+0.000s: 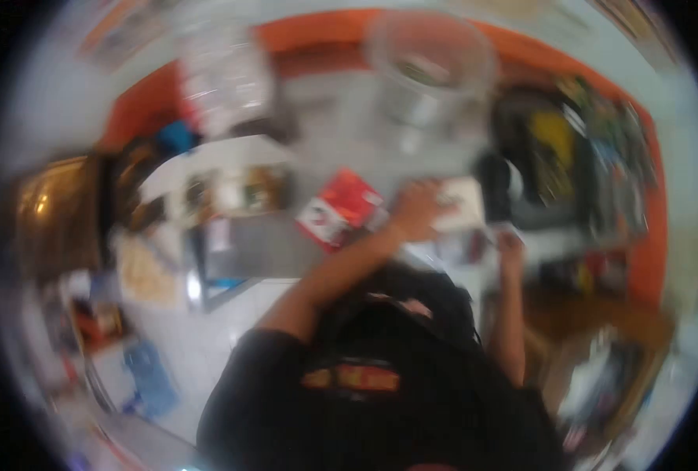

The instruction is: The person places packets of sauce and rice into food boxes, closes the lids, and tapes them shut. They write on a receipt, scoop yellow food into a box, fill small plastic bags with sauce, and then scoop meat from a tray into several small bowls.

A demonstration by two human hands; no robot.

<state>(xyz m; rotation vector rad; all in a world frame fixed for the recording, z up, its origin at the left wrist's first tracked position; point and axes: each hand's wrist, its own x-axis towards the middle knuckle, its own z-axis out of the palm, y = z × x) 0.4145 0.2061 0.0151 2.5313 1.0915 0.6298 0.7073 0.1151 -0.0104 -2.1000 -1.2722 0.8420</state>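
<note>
The picture is blurred by motion. My left hand (419,209) reaches across the grey table and grips the near-left side of a cream, flat square piece (462,202), perhaps a small box or card. Lower and to the right, my right hand (509,242) has its fingers pinched at the edge of a pale, shiny sheet-like thing, too smeared to name. A dark reddish patch (471,246) shows between the hands, below the cream piece. To the left of my left hand lies a red and white packet (341,208).
A clear round tub (430,67) stands at the back. Left are a clear plastic bag (227,82) and an open white box (247,184). A black bag (541,157) with something yellow is at right, near a cardboard box (600,345). An orange border (309,31) edges the table.
</note>
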